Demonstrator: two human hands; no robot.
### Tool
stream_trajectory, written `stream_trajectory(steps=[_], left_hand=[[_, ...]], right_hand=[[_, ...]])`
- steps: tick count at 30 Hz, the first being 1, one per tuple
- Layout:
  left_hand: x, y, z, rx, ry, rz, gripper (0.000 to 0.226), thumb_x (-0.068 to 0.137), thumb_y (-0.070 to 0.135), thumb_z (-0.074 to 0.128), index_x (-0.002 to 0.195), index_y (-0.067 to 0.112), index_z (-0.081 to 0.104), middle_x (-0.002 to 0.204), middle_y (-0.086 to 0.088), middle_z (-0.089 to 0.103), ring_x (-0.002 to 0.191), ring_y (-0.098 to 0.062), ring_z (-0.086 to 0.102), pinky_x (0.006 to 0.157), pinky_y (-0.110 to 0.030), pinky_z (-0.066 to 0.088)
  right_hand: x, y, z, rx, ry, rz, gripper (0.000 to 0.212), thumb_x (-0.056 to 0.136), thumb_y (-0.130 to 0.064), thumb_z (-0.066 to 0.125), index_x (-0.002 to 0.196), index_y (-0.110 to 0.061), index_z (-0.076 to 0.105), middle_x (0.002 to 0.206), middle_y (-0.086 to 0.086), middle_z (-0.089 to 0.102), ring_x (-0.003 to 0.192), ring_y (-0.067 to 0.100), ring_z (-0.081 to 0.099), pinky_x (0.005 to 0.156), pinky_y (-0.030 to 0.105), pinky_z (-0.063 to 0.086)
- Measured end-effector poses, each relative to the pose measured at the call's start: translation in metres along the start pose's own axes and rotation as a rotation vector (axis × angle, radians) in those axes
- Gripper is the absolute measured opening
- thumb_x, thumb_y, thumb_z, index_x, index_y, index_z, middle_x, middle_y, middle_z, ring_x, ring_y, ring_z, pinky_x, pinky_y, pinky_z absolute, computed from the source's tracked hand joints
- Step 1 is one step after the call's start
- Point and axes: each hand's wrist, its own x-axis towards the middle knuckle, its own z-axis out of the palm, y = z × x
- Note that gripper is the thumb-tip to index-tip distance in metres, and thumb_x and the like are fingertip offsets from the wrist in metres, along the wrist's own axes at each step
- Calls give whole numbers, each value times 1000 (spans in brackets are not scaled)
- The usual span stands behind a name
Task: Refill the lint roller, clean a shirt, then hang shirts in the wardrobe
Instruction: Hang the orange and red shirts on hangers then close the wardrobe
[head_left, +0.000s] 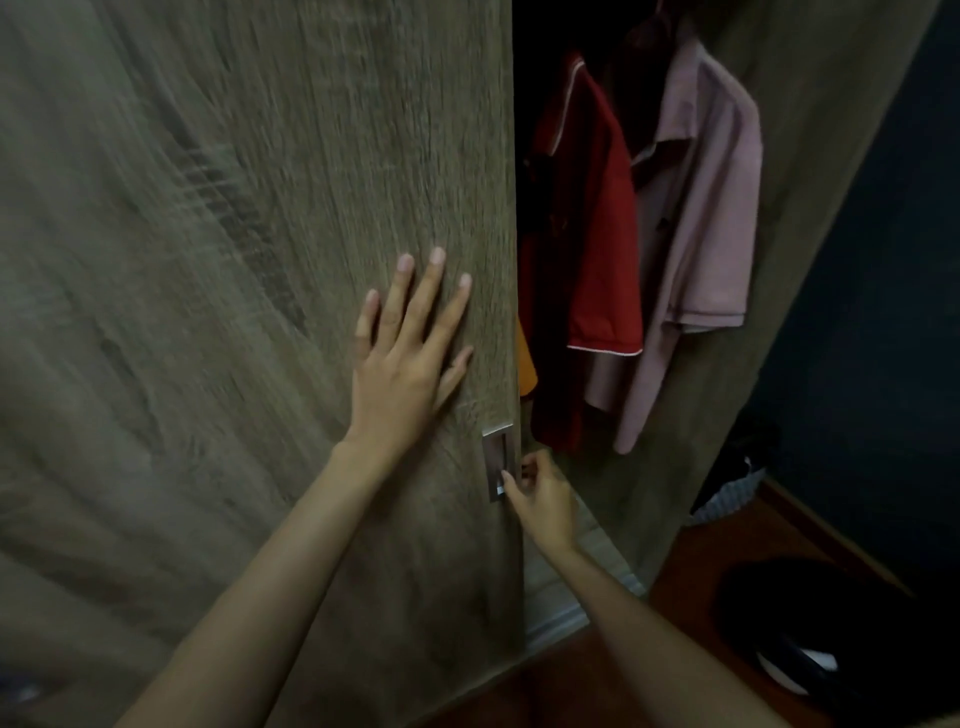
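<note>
Hanging inside the wardrobe, far right, are a red shirt and a pink shirt, touching. I see my left hand flat and relaxed on the wooden door. My right hand pinches the door's metal handle.

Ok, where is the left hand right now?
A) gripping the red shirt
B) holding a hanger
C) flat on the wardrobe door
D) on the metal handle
C: the left hand lies with straight fingers on the wardrobe door, while the right hand grips the metal handle.
</note>
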Motion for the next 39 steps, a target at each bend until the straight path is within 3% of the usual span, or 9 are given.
stream_trajectory(steps=[5,11,19,24,27,30,33,36,39], left_hand=[[29,50,21,15,-25,68,61,96,39,51,151,20,33,158,-9,27,147,-26,17,119,-40,5],[64,110,50,10,-79,129,67,95,38,50,154,20,23,162,-7,16,149,-23,5,119,-41,3],[95,170,81,-18,-143,162,74,93,39,55,155,21,18,163,-6,11,149,-23,4,119,-40,-2],[109,196,95,-6,-131,194,71,95,40,53,154,19,20,162,-8,15,149,-25,7,119,-41,2],[118,211,100,14,-133,204,72,94,40,52,154,19,20,162,-9,15,148,-26,6,118,-41,1],[125,224,105,29,-148,219,73,94,40,53,155,18,18,162,-10,12,148,-27,4,118,-42,-1],[130,233,108,27,-160,219,74,94,39,53,155,18,17,162,-10,11,148,-27,2,119,-42,-3],[135,241,111,5,-175,209,76,93,38,55,155,18,17,163,-10,10,148,-26,1,119,-41,-5],[138,247,114,12,-178,206,76,93,38,55,155,18,17,163,-10,10,148,-26,1,118,-42,-5]], right_hand=[[31,30,-42,-45,44,46,22,88,-37,61,100,-19,55,90,-5,64,78,11,62,66,34,54],[73,68,-94,-81,97,111,16,91,-31,58,101,-18,55,86,-9,57,77,7,54,66,24,41],[127,118,-149,-92,174,184,18,91,-30,58,103,-16,56,92,0,65,85,17,63,68,31,49],[147,140,-173,-80,208,213,22,92,-30,57,108,-14,57,98,3,64,87,18,61,66,25,40],[156,151,-180,-112,246,220,24,93,-35,56,109,-17,56,105,2,61,91,19,61,66,27,42],[161,160,-184,-117,354,255,36,86,-40,64,111,-18,50,116,5,51,103,22,56,70,33,50],[167,166,-193,-80,478,293,69,74,-42,75,127,-14,41,126,11,43,115,26,48,82,39,52],[174,177,-201,-7,396,284,89,78,-45,72,145,-12,25,145,13,35,129,28,42,99,45,46],[182,190,-209,5,287,236,79,82,-50,65,143,-12,33,142,9,44,127,26,46,100,47,45]])
